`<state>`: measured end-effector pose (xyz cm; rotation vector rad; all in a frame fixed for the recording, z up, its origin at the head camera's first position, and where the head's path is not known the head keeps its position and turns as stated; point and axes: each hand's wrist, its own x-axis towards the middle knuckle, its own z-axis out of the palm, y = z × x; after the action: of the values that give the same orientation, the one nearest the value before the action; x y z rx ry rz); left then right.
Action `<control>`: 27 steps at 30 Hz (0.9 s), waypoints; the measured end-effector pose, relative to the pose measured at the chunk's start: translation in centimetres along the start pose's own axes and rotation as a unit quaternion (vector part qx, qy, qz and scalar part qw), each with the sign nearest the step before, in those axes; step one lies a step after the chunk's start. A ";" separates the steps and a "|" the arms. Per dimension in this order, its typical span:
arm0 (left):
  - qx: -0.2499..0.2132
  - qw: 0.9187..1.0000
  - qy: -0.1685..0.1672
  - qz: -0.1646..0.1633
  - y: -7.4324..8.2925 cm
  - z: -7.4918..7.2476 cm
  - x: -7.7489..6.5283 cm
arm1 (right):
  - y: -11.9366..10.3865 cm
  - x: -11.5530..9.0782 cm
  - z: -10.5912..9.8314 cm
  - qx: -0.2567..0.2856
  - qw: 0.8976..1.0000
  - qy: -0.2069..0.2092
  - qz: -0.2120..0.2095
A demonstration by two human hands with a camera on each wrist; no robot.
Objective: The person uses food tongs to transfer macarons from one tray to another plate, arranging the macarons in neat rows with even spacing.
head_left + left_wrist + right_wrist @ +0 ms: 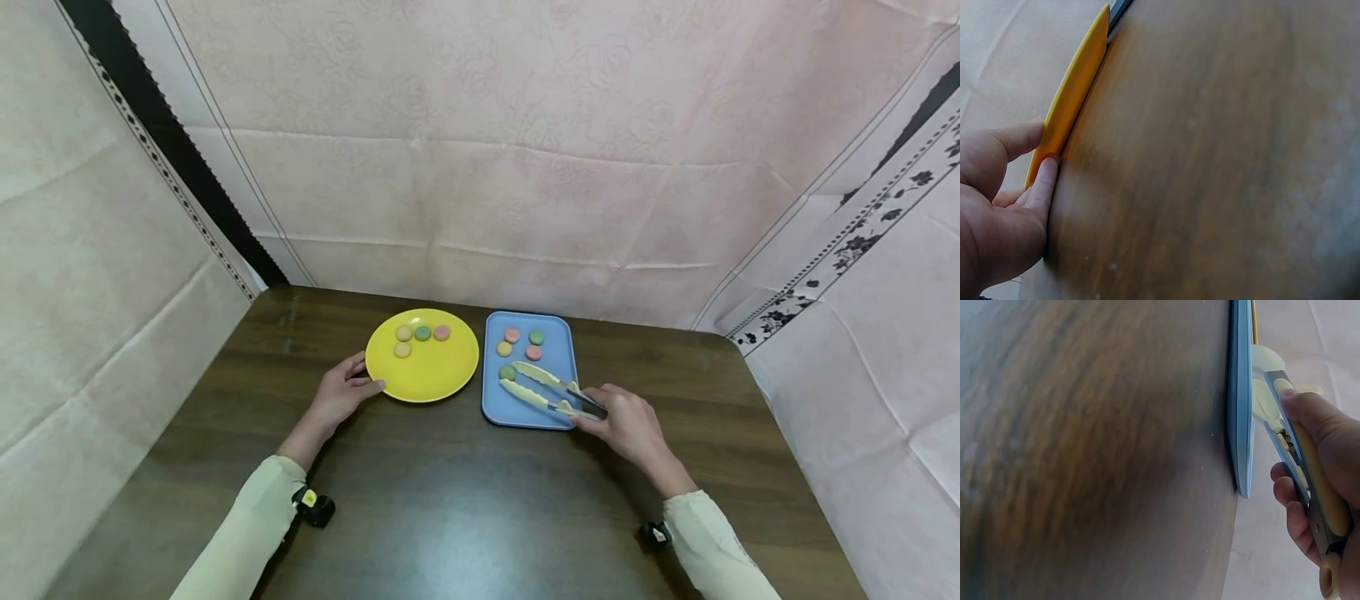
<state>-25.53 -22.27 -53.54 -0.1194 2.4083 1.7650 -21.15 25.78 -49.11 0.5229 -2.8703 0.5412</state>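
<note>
My left hand [347, 396] holds the left rim of a yellow plate [427, 379], thumb and fingers at its edge. On that plate lie two beige macarons [402, 350], a green macaron [423, 333] and a pink macaron [442, 332]. My right hand [624, 421] grips a pair of tongs [1319, 469] with cream tips and metal arms. Over the blue tray [492, 410], the spread tong tips lie about a green macaron [507, 372]; whether both touch it, I cannot tell. Farther back on the tray sit two pink macarons [533, 352], another green macaron [536, 337] and a yellow macaron [504, 348].
Plate and tray stand side by side near the back of a dark wooden table [457, 508], a narrow gap between them. Pale patterned cloth [480, 192] hangs behind the table and along both sides. Each wrist carries a small black camera [315, 507].
</note>
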 end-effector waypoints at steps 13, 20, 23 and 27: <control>0.004 1.000 0.001 -0.006 0.3 -0.1 -0.1 | -0.3 0.2 -0.1 0.003 1.000 0.004 -0.003; 0.003 1.000 0.004 -0.003 0.1 -0.2 0.0 | -1.0 1.3 -0.8 0.002 1.000 0.023 -0.014; 0.005 1.000 0.005 -0.006 0.2 -0.1 -0.1 | -1.7 2.1 -1.3 0.003 0.999 0.031 -0.022; 0.006 1.000 0.004 -0.006 0.2 0.1 -0.1 | -2.8 3.3 -1.8 0.008 0.999 0.039 -0.035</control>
<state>-25.46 -22.10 -53.37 -0.1400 2.4171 1.7485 -23.01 22.97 -45.81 0.5891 -2.7645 0.5599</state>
